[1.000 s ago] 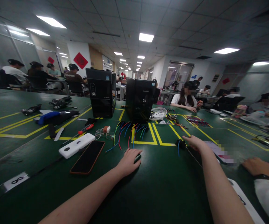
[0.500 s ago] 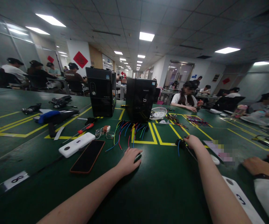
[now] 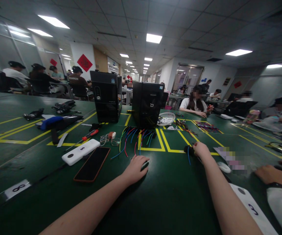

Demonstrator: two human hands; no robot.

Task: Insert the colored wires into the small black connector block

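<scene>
My left hand [image 3: 136,168] rests on the green table [image 3: 170,195], fingers curled over a small dark object I cannot make out. Just beyond it lies a bundle of coloured wires [image 3: 133,138] fanning out in front of a black computer case [image 3: 147,104]. My right hand [image 3: 199,150] is stretched forward with its fingers closed on a small black connector [image 3: 189,150] that has a blue wire hanging from it.
A phone [image 3: 92,164], a white box [image 3: 80,152] and a red-handled screwdriver [image 3: 90,134] lie at left. A second computer case [image 3: 106,96] and a white basket [image 3: 165,118] stand behind. Another person's hand [image 3: 272,174] rests at right. People sit at other tables.
My right hand has drawn back a little toward me and closed on the black connector. The left hand has stayed put. The neighbour's hand at right shifted slightly.
</scene>
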